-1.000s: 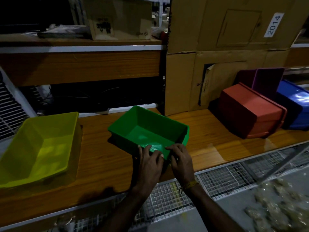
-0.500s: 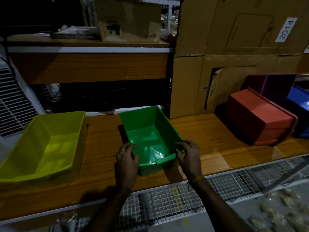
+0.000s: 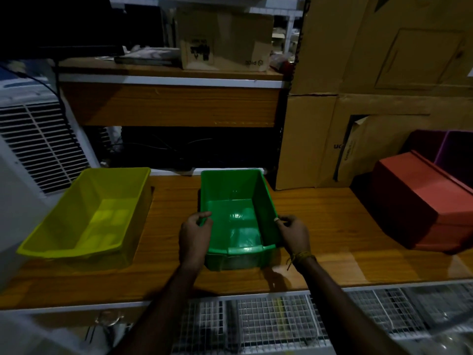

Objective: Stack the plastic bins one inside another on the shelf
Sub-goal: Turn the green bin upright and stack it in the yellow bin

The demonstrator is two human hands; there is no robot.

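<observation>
Green bin (image 3: 236,216) upright at centre of wooden shelf (image 3: 320,226), left hand (image 3: 195,235) and right hand (image 3: 294,234) clamped on its side rims near front corners. Yellow bin (image 3: 89,213) at 9 o'clock, bare wood between. Red bin (image 3: 419,201) overturned at 3 o'clock, well apart.

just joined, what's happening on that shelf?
A person is stacking plastic bins. Both hands grip the green bin, the left hand on its left wall and the right hand on its right wall, with the bin upright on the wooden shelf. A yellow bin sits open and empty to the left. A red bin lies tipped over on the right. Nothing is nested yet.
</observation>
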